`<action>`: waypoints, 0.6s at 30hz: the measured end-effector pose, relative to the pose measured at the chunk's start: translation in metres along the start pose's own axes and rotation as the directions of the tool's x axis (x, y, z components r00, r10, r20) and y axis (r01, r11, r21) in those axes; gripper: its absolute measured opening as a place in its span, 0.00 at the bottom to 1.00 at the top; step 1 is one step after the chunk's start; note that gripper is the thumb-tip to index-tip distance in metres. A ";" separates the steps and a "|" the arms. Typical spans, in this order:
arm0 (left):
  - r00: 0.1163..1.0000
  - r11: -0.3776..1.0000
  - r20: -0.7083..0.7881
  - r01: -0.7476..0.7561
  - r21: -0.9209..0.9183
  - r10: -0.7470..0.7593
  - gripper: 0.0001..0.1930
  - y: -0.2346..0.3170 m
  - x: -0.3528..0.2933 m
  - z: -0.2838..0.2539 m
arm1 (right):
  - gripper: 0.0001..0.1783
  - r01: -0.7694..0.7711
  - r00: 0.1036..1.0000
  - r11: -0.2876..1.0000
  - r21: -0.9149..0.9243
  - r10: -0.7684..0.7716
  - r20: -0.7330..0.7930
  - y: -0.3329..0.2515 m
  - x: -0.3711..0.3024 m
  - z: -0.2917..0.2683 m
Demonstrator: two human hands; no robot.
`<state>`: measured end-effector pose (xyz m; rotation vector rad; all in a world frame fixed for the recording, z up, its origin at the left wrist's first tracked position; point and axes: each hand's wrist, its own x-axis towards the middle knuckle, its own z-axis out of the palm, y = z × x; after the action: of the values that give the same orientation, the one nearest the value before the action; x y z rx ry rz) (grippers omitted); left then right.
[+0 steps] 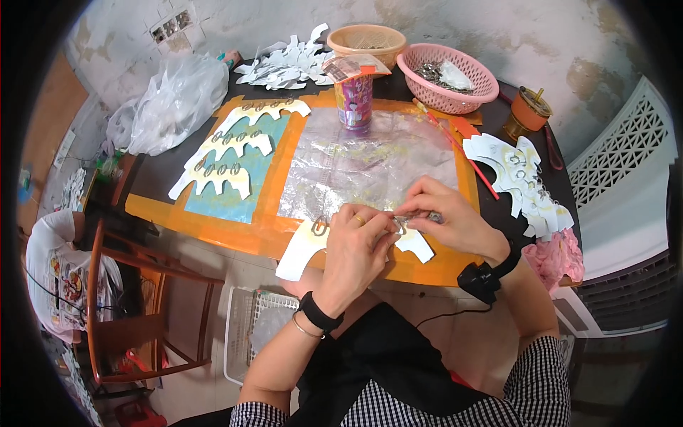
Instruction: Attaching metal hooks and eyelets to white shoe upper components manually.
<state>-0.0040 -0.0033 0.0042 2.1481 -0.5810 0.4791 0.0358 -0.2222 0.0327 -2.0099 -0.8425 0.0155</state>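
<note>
A white scalloped strip with a yellowish upper edge lies at the table's front edge. An oval metal ring sits on its left part. My left hand is closed over the strip's middle, its fingertips pressing its upper edge. My right hand is closed in a pinch beside those fingertips, on a small shiny metal ring at the strip's edge. Fingers partly hide this ring. Farther left, several similar strips with rings along them lie on a blue-green sheet.
Behind stand a purple cup, a pink basket of metal pieces and a peach basket. Ringed white strips pile up at right, near a red stick. At left are a plastic bag, a wooden chair and a person.
</note>
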 end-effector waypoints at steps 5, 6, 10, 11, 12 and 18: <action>0.998 1.000 -0.058 -0.024 0.006 0.024 0.08 -0.002 -0.003 0.001 | 0.12 0.062 0.994 0.995 -0.073 -0.054 0.096 -0.002 0.011 -0.002; 0.998 1.000 -0.053 -0.015 0.006 0.015 0.08 -0.001 -0.002 0.000 | 0.12 0.060 0.994 0.995 -0.077 -0.053 0.097 -0.003 0.011 -0.001; 0.999 0.999 0.004 0.041 -0.007 -0.041 0.07 0.000 -0.002 -0.002 | 0.11 -0.004 0.996 0.999 -0.050 0.008 0.090 -0.006 0.010 0.001; 0.999 0.999 0.003 0.042 -0.008 -0.042 0.07 -0.001 -0.002 -0.002 | 0.10 -0.012 0.996 0.999 -0.031 0.015 0.085 -0.006 0.009 0.002; 0.999 0.999 0.007 0.038 -0.018 -0.038 0.07 -0.001 -0.002 -0.002 | 0.10 -0.013 0.996 0.999 -0.032 0.016 0.087 -0.005 0.010 0.001; 1.000 0.999 0.002 0.025 -0.028 -0.025 0.07 -0.002 -0.002 -0.002 | 0.07 0.051 0.994 0.996 -0.070 -0.043 0.104 0.001 0.014 -0.003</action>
<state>-0.0047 -0.0002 0.0035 2.1274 -0.5578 0.4525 0.0481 -0.2167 0.0386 -2.0709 -0.9678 0.0624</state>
